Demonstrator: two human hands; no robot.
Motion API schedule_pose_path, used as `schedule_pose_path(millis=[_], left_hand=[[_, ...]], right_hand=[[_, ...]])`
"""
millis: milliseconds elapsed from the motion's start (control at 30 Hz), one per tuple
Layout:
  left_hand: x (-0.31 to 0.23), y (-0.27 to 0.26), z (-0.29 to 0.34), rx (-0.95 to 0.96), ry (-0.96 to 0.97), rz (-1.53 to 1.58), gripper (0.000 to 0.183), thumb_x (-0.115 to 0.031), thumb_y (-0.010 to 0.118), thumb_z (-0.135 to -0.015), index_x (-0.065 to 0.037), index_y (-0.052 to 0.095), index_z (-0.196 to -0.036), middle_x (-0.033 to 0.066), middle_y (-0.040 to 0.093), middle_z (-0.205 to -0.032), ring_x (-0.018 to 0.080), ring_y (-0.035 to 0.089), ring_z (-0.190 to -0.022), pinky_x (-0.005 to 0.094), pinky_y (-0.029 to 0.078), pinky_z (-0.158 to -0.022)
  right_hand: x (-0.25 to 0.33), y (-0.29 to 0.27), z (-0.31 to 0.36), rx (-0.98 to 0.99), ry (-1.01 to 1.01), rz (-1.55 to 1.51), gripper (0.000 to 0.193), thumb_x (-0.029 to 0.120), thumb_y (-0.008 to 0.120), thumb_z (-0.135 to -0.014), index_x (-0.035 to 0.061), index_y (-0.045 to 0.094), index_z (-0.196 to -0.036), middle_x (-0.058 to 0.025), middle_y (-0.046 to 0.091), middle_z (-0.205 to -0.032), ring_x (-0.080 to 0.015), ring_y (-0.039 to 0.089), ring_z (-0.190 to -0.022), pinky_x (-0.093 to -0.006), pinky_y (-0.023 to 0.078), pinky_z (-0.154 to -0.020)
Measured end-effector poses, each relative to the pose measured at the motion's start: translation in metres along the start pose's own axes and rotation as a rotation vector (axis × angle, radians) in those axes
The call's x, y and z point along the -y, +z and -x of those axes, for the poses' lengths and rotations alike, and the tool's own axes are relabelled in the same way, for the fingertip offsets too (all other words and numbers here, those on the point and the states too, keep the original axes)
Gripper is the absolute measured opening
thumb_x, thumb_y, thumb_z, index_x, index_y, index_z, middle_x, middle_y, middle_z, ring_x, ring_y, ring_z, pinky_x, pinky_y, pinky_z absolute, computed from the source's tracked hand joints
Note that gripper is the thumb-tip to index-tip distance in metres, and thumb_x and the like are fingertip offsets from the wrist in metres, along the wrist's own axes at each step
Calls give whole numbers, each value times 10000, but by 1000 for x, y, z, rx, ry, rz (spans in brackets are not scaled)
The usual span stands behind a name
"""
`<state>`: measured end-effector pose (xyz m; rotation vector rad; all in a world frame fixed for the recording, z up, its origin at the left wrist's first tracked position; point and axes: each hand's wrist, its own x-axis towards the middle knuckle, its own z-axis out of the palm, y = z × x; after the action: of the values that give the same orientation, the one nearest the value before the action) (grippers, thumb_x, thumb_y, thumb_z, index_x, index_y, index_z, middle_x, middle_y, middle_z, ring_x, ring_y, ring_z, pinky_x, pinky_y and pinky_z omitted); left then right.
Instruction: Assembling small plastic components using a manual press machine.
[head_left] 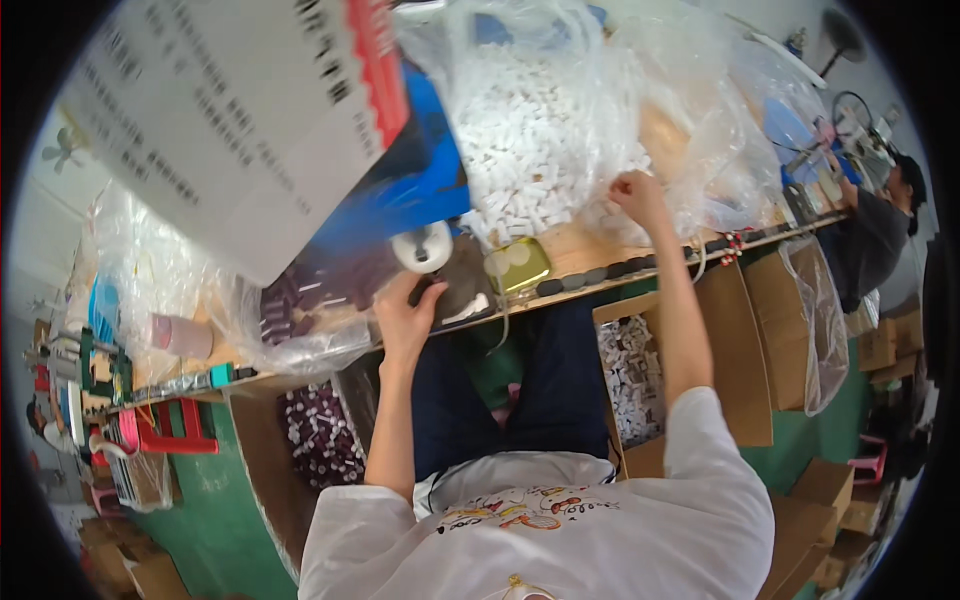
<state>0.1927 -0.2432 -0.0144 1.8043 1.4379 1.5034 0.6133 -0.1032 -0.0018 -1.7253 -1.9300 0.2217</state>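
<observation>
My left hand (405,315) is at the bench edge, thumb and fingertips drawn together. Whatever is between them is too small to make out. Just beyond it sits a white round part (421,247) below a blue machine (420,165), and dark purple pieces (290,305) lie in clear plastic to its left. My right hand (637,197) is at the right side of a heap of small white plastic pieces (520,150) in a clear bag. Its fingers are curled in a pinch, their contents hidden. Between the hands lies a yellow-green dish (522,265).
A white printed sheet (240,130) blocks the upper left. Dark round discs (600,273) line the bench edge. Below stand a carton of purple-and-white pieces (325,435) and one of white pieces (630,375). A pink-lidded jar (182,336) stands left; another person (880,230) sits far right.
</observation>
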Motion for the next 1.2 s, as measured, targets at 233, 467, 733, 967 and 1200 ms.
schedule_pose_path(millis=[233,467,733,967,1200], left_hand=[[-11,2,1,-67,68,-93,253,-25,828,-719,19,707,-936,161,700,-873,340,662,-822,406,504,-725],[-25,-10,-17,47,-42,-110,267,-70,863,-681,-13,725,-903,109,691,-849,309,620,-792,392,502,-728],[-24,14,2,-188,68,-232,234,-94,870,-693,-13,719,-852,79,564,-739,278,547,-738,412,425,-647],[-5,-9,-14,97,-167,-22,250,-172,858,-711,-56,777,-917,103,672,-840,311,616,-852,452,441,-886],[-8,-1,-5,-3,119,-283,234,-159,841,-727,-44,766,-916,95,661,-827,302,606,-861,445,439,-860]], right_hand=[[-12,9,17,61,-53,-17,106,77,722,-755,-10,704,-812,-205,680,-786,-347,676,-765,-432,518,-693],[12,9,39,-146,-40,100,64,9,685,-764,-26,672,-816,-214,670,-866,-397,647,-829,-460,507,-734],[147,54,85,-156,-125,-484,89,93,757,-776,76,773,-861,-116,687,-1136,-318,642,-1054,-403,485,-938],[203,75,90,-212,-34,-845,117,-19,755,-776,24,760,-885,-111,727,-960,-249,671,-971,-350,514,-847],[256,85,87,-159,-392,-855,236,-89,689,-755,8,748,-962,-120,722,-995,-262,679,-977,-359,547,-838]])
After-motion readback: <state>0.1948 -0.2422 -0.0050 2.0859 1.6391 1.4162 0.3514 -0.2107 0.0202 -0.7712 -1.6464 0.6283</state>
